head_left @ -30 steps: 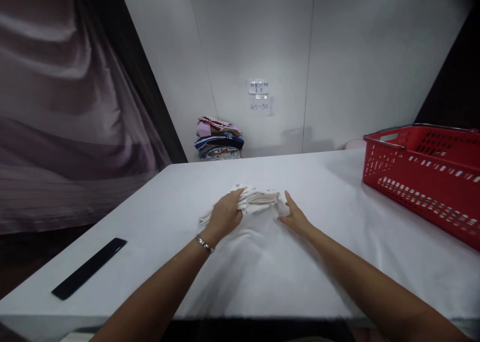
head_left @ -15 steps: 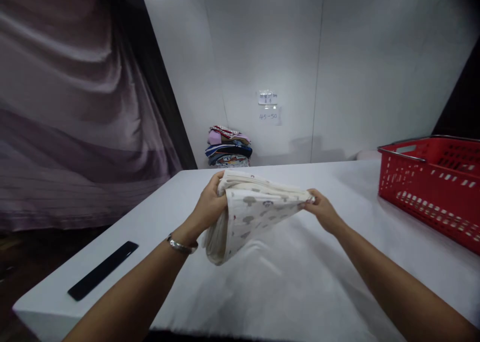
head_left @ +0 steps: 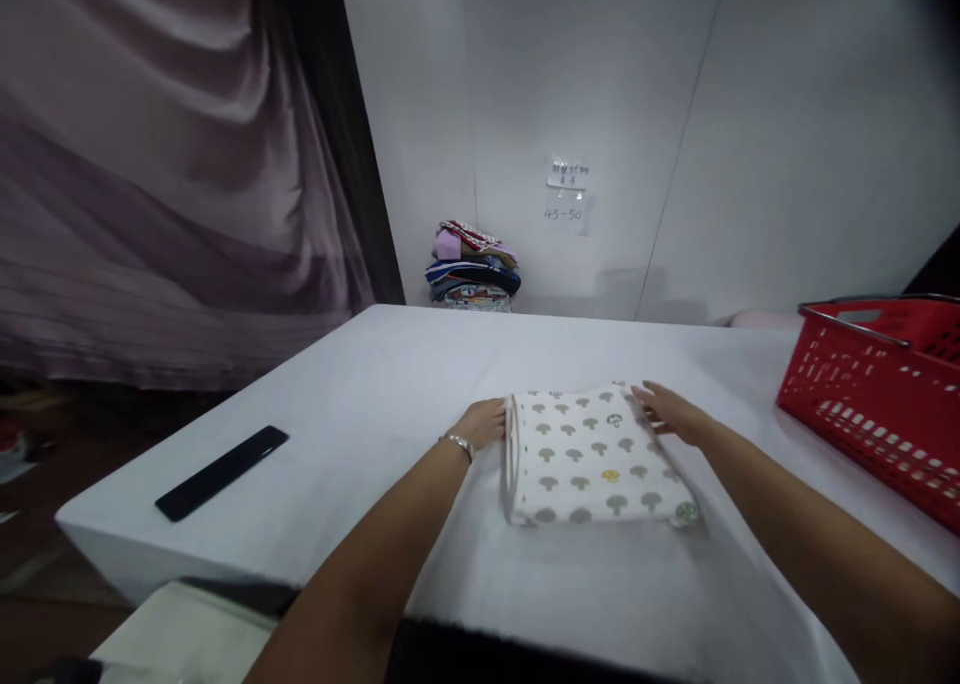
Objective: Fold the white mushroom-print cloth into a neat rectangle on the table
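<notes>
A folded white cloth point(head_left: 577, 454) with a print of grey mushrooms, plus a yellow and some green ones, lies flat on the white table. Layered folds show along its left side. My left hand point(head_left: 482, 424), a silver bracelet at the wrist, is against the far left edge of the cloth with fingers stretched toward it; the fingertips are partly hidden. At the far right corner, my right hand point(head_left: 670, 414) has its fingers apart and touches the cloth's edge.
On the right stands a red perforated basket point(head_left: 877, 394) with a metal handle. A black flat strip point(head_left: 223, 472) lies at the table's left. Folded clothes point(head_left: 474, 269) are stacked beyond the far edge, below paper labels point(head_left: 566, 194) on the wall. A pinkish curtain point(head_left: 150, 184) hangs at left.
The cloth was held up, bunched between both hands; now it rests flat and folded on the table. Both hands have loosened to its sides. The view has shifted slightly.
</notes>
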`<action>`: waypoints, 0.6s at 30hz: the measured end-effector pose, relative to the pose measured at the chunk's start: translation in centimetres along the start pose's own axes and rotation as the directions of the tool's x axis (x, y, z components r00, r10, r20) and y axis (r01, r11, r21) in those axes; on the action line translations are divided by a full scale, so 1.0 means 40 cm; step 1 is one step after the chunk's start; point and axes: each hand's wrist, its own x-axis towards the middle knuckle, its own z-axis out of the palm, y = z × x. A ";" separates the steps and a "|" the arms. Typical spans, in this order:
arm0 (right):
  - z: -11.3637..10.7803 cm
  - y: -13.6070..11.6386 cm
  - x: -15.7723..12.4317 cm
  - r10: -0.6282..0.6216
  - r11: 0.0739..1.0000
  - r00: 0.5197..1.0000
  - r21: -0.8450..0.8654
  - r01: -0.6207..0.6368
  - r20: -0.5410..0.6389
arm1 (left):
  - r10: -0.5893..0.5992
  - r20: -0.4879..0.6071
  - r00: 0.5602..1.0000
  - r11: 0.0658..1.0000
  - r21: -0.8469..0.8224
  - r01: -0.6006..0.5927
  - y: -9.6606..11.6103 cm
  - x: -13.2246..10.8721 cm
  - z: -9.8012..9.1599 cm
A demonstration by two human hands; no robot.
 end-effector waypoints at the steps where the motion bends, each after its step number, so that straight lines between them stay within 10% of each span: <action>1: 0.013 0.036 -0.001 0.076 0.997 0.997 0.004 -0.076 0.025 | 0.015 -0.025 1.000 1.000 -0.005 -0.015 -0.018 0.001 -0.008; 6: 0.020 0.120 -0.034 0.166 0.986 0.985 -0.011 -0.165 0.048 | 0.210 -0.233 0.950 0.945 0.299 -0.136 -0.056 -0.039 -0.008; 11: 0.027 0.121 -0.064 0.131 0.981 0.990 -0.151 -0.122 0.045 | 0.318 -0.175 0.932 0.723 0.681 -0.119 -0.082 -0.072 0.025; 18: 0.049 0.130 -0.082 0.039 0.903 0.999 -0.430 -0.027 0.019 | 0.479 -0.220 0.850 0.584 0.803 -0.121 -0.077 -0.081 0.063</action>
